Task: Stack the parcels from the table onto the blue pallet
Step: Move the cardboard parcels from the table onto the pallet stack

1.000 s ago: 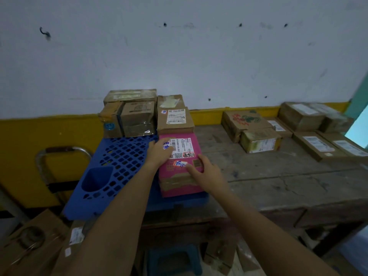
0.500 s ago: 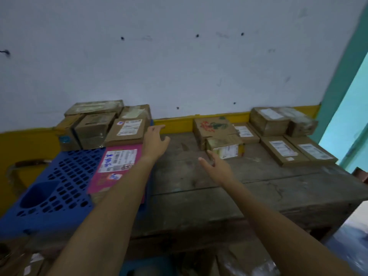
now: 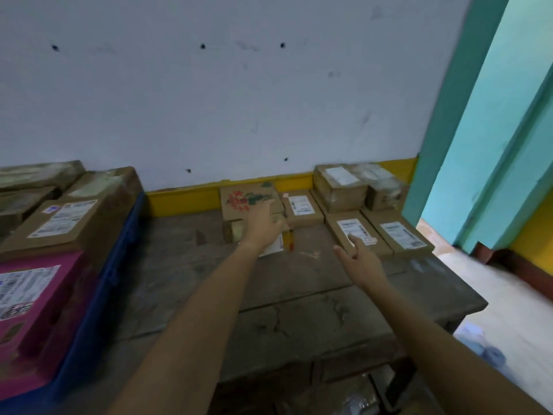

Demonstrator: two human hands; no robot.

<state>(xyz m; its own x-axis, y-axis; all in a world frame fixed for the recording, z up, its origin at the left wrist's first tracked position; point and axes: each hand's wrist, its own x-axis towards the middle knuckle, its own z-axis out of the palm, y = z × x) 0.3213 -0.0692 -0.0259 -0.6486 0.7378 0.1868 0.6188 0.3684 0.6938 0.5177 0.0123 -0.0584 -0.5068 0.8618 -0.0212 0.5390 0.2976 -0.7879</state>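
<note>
Wooden table [image 3: 299, 295] against white wall — brown parcels [image 3: 353, 187] grouped at its far edge. Blue pallet [image 3: 98, 295] at left carries pink parcel [image 3: 33, 295]. Left hand [image 3: 263, 223], fingers spread, over small box [image 3: 269, 238]; right hand [image 3: 362, 259] spread, empty, near flat labelled parcel [image 3: 356, 235].

Pink parcel [image 3: 36, 298] bears a white label; pallet [image 3: 98, 295] blue; brown box [image 3: 250, 199] shows red-green print; wall band [image 3: 182, 199] yellow.
</note>
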